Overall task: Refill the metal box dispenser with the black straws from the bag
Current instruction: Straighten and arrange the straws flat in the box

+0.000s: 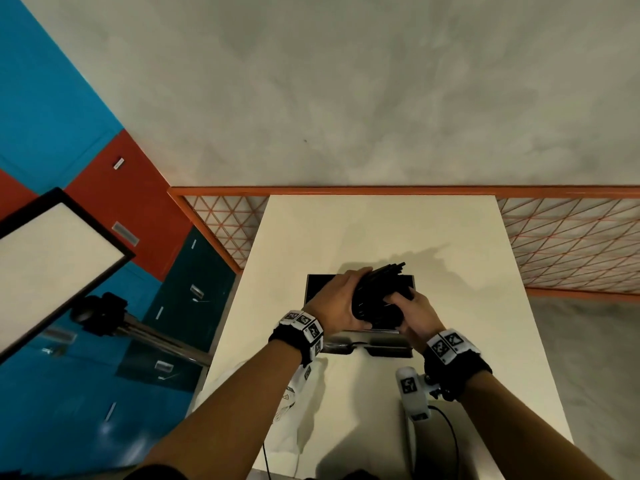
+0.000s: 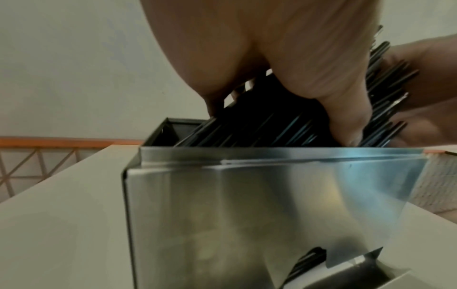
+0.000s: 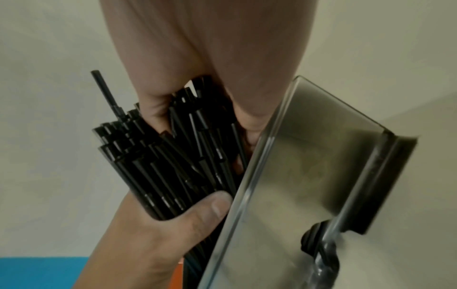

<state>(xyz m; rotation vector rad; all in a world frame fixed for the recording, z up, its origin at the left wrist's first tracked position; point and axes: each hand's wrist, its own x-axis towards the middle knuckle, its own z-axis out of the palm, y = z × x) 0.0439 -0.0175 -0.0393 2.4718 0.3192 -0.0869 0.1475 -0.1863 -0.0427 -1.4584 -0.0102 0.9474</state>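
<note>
The open-topped metal box dispenser (image 1: 320,285) (image 2: 247,195) (image 3: 309,176) stands mid-table. Both hands hold one thick bundle of black straws (image 1: 379,287) (image 2: 259,127) (image 3: 153,162) slanting into the box's top opening, its upper ends sticking out to the right. My left hand (image 1: 341,299) wraps the bundle from the left, its thumb (image 2: 346,109) down at the box rim. My right hand (image 1: 414,311) grips the bundle's right end, fingers (image 3: 153,109) curled among the straws. The white bag (image 1: 291,400) lies under my left forearm.
A few black straws show in the dispensing slot (image 2: 314,260) low on the box's front. A white marked device (image 1: 414,393) with a cable sits near the table's front right. An orange mesh fence (image 1: 568,244) runs behind the table; a framed white panel (image 1: 52,261) and a tripod stand left.
</note>
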